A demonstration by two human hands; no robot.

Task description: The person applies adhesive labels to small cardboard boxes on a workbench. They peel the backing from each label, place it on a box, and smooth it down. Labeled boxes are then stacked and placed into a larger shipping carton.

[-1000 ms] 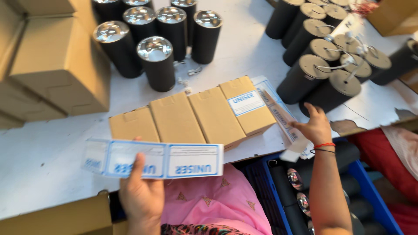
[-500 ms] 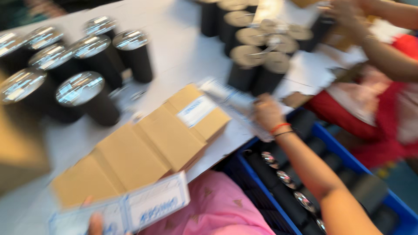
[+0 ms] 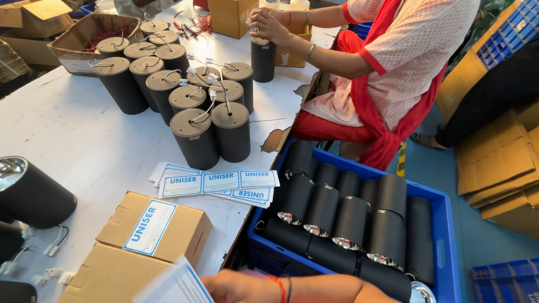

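At the near edge of the table (image 3: 78,140), left of centre, I see the view has swung right since half a second ago: the blue crate (image 3: 449,235) of black cylinders now fills the near right, and the flat boxes sit low at the left. My right hand (image 3: 233,286) lies along the bottom edge, a white-and-blue label sheet (image 3: 171,287) just left of it, touching its tip; I cannot tell if the fingers pinch it. My left hand is out of view. Beyond, more label strips (image 3: 222,182) lie flat. Far right, a seated co-worker's hands (image 3: 269,25) grip a black cylinder (image 3: 263,59).
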